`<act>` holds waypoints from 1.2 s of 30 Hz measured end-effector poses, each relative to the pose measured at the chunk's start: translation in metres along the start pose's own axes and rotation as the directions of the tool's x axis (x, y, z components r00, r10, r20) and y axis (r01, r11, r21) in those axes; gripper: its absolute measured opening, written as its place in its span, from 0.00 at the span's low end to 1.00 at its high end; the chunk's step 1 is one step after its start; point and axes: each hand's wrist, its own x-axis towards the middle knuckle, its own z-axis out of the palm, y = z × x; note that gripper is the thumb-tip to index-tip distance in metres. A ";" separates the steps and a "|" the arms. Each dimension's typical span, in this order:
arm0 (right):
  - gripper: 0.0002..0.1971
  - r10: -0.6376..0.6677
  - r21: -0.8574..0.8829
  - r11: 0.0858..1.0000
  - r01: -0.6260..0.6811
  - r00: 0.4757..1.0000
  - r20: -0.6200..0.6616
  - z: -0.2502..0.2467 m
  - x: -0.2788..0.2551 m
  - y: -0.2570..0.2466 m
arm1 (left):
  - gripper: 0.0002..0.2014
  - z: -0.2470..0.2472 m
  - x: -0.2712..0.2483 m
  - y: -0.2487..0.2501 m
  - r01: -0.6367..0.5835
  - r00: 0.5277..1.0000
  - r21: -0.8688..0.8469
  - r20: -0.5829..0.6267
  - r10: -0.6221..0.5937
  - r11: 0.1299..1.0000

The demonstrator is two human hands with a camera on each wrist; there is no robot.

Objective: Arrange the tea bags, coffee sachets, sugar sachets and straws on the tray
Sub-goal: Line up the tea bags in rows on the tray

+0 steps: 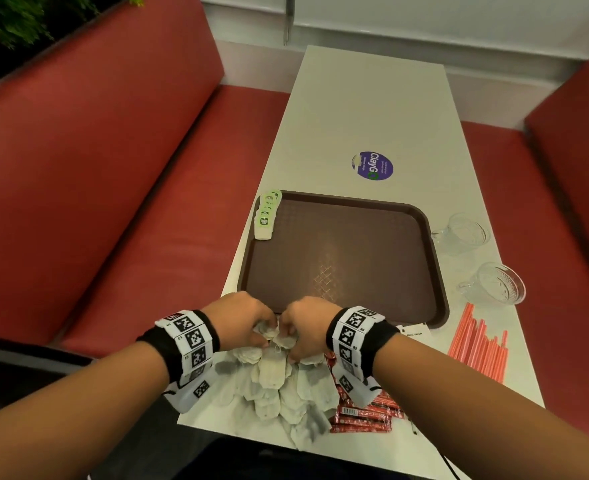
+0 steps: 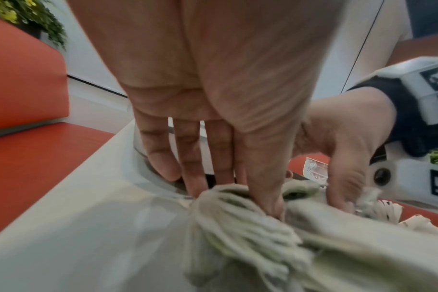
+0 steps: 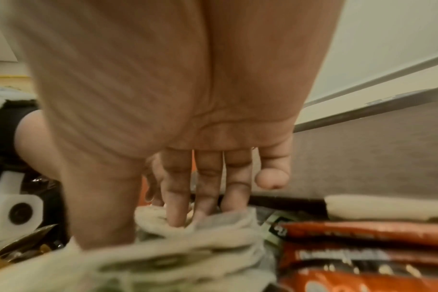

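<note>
- Both hands work at the far end of the heap of pale paper tea bags [image 1: 272, 372], which lies on the white table [image 1: 372, 109] just short of the near rim of the brown plastic tray [image 1: 341, 244].
- The left hand [image 1: 241, 318] and right hand [image 1: 308, 323] each pinch bags with curled fingers; how many is hard to tell through the blur.
- The tray lies straight ahead of both hands, equally near; a short row of green-tagged tea bags [image 1: 266, 216] sits at its far-left edge.
</note>
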 end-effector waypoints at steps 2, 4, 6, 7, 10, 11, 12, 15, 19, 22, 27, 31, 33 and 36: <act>0.16 -0.005 -0.007 1.000 0.005 1.000 -0.023 0.002 0.001 -0.002 | 0.12 0.003 -0.001 0.002 0.013 0.999 -0.032 -0.041 -0.014 0.999; 0.11 -0.007 0.030 1.000 0.008 0.999 -0.044 0.002 0.000 0.000 | 0.10 0.001 -0.002 0.004 0.021 0.998 -0.057 -0.054 -0.024 0.998; 0.09 -0.005 0.062 0.998 0.010 0.997 -0.083 -0.001 -0.003 0.003 | 0.09 -0.002 -0.002 0.004 0.024 0.997 -0.100 -0.070 -0.031 0.995; 0.08 -0.007 0.072 0.997 0.015 0.994 -0.113 -0.003 -0.004 0.005 | 0.08 -0.003 -0.001 0.004 0.028 0.996 -0.124 -0.081 -0.038 0.992; 0.06 -0.017 0.141 0.989 0.046 0.980 -0.200 -0.006 -0.009 0.011 | 0.07 -0.004 0.001 0.004 0.051 0.994 -0.155 -0.088 -0.066 0.986; 0.06 -0.016 0.175 0.983 0.055 0.976 -0.218 -0.006 -0.010 0.014 | 0.06 -0.004 0.001 0.005 0.061 0.993 -0.171 -0.089 -0.077 0.983; 0.07 -0.013 0.211 0.975 0.065 0.972 -0.236 -0.006 -0.010 0.017 | 0.06 -0.005 0.002 0.005 0.069 0.992 -0.193 -0.092 -0.088 0.979; 0.11 0.024 0.305 0.949 0.072 0.954 -0.300 -0.007 -0.008 0.023 | 0.06 -0.007 0.005 0.006 0.076 0.985 -0.246 -0.134 -0.111 0.966; 0.10 0.086 0.397 0.915 0.066 0.931 -0.353 -0.012 -0.006 0.029 | 0.03 -0.015 0.008 0.010 0.034 0.975 -0.311 -0.199 -0.100 0.950; 0.07 0.079 0.458 0.884 0.096 0.934 -0.349 -0.019 -0.007 0.030 | 0.01 -0.024 0.010 0.013 -0.009 0.971 -0.336 -0.230 -0.072 0.942; 0.08 -0.016 0.426 0.891 0.155 0.950 -0.312 -0.023 -0.005 0.032 | 0.02 -0.040 0.016 0.017 -0.098 0.929 -0.411 -0.364 -0.065 0.906; 0.05 0.000 0.453 0.870 0.198 0.916 -0.401 -0.027 0.002 0.038 | 0.07 -0.043 0.020 0.017 -0.122 0.869 -0.457 -0.479 -0.128 0.881; 0.08 0.017 0.454 0.867 0.205 0.898 -0.439 -0.029 0.004 0.039 | 0.09 -0.039 0.023 0.010 -0.055 0.857 -0.453 -0.479 -0.191 0.890; 0.14 0.068 0.499 0.847 0.183 0.894 -0.443 -0.033 0.009 0.041 | 0.07 -0.036 0.026 -0.002 -0.001 0.842 -0.495 -0.469 -0.266 0.869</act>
